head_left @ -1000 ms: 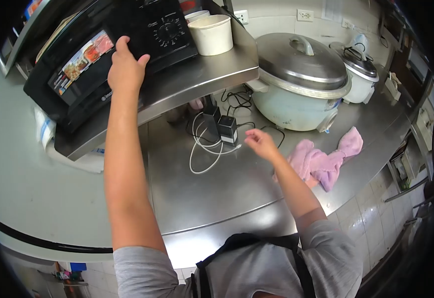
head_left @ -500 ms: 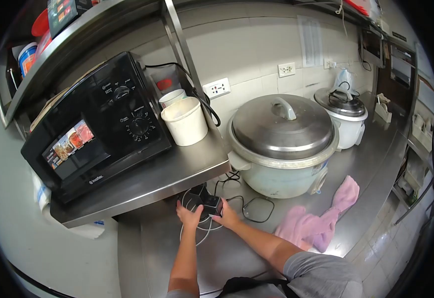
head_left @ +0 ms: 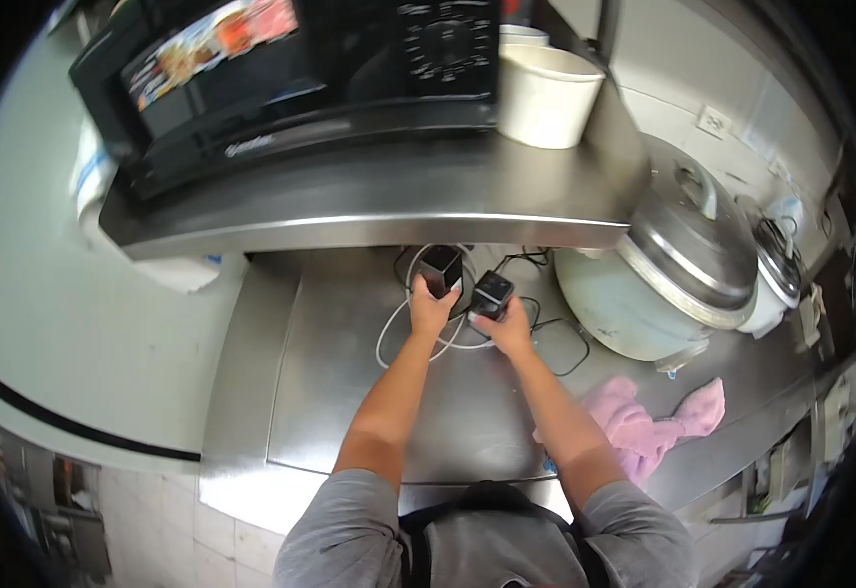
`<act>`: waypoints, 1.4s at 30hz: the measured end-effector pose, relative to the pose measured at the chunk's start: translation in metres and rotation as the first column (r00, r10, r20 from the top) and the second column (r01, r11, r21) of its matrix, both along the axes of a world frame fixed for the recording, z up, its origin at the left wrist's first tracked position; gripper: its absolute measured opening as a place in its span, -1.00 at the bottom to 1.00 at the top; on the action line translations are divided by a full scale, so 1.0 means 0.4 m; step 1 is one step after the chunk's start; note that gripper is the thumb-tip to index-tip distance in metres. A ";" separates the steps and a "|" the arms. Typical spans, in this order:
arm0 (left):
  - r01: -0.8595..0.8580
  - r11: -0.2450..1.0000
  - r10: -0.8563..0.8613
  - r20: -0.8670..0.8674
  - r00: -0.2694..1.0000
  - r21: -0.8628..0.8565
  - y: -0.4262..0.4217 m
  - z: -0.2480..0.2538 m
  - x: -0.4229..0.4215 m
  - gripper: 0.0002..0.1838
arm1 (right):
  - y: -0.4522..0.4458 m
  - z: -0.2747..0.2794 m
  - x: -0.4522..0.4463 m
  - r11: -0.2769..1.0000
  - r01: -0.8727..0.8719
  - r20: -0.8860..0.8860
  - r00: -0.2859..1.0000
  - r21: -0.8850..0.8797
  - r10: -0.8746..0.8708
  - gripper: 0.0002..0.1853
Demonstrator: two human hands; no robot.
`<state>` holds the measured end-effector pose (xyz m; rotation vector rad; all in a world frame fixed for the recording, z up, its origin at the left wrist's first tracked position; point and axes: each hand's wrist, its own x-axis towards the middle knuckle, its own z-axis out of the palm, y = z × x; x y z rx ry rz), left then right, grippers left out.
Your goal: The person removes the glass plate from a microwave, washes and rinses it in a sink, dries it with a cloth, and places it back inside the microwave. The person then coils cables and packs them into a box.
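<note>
My left hand (head_left: 432, 305) is closed around a black box-shaped device (head_left: 442, 265) below the shelf edge. Just to its right, my right hand (head_left: 508, 327) grips a second black device (head_left: 493, 288), which has a pale label on its lower side. A white cable (head_left: 383, 335) loops around and below the left device. Thin black cord (head_left: 577, 355) curls on the steel counter (head_left: 340, 372) to the right of my right hand. A pink cloth (head_left: 638, 423) lies crumpled near my right forearm.
Overhead, a steel shelf (head_left: 379, 231) carries a black microwave (head_left: 350, 88) and a white tub (head_left: 549, 96). A large rice cooker (head_left: 609, 306) stands at the right, with a smaller cooker (head_left: 767, 304) beyond it. A wall outlet (head_left: 713, 122) is behind.
My left hand has left the microwave and reached down to the devices, and my right hand has closed on one too. The two devices are now farther apart. The camera view has shifted.
</note>
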<state>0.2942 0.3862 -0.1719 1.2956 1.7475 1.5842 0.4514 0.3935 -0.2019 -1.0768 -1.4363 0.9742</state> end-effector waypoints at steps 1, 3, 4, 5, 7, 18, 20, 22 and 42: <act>0.021 1.000 -0.020 0.077 0.997 -0.006 -0.021 -0.011 -0.023 -0.57 | 0.000 -0.013 0.010 1.000 0.016 0.090 0.996 -0.007 -0.015 -0.48; 0.006 0.996 -0.022 0.184 0.983 0.090 -0.083 -0.009 -0.084 -0.58 | -0.059 0.063 0.000 1.000 0.005 0.128 0.992 0.000 -0.005 -0.48; 0.003 0.991 -0.035 0.235 0.971 0.135 -0.122 -0.004 -0.111 -0.58 | -0.097 0.103 -0.009 1.000 0.007 0.217 0.976 0.005 -0.008 -0.48; -0.010 0.982 -0.044 0.277 0.960 0.189 -0.165 0.014 -0.134 -0.58 | -0.128 0.113 -0.029 0.995 -0.088 0.063 0.994 -0.052 0.091 -0.48; -0.065 0.975 0.017 0.221 0.975 0.213 -0.240 0.027 -0.200 -0.58 | -0.183 0.121 -0.096 0.952 -0.286 -0.270 0.930 -0.111 0.248 -0.48; -0.260 0.959 0.266 -0.038 0.963 0.110 -0.600 0.036 -0.326 -0.58 | -0.418 0.068 -0.355 0.734 -0.655 -0.136 0.756 -0.182 0.641 -0.34; -0.205 0.979 0.205 -0.033 0.978 0.015 -0.624 0.024 -0.329 -0.50 | -0.419 0.084 -0.363 0.692 -0.694 -0.094 0.716 -0.200 0.691 -0.31; -0.111 0.993 0.111 -0.002 0.994 0.024 -0.647 -0.016 -0.355 -0.39 | -0.423 0.104 -0.357 0.667 -0.711 -0.008 0.685 -0.224 0.728 -0.29; -0.285 0.914 0.401 -0.747 0.530 0.289 -0.263 0.836 -0.645 -0.25 | -0.148 0.923 -0.211 0.901 0.209 0.561 0.722 0.379 -0.404 -0.32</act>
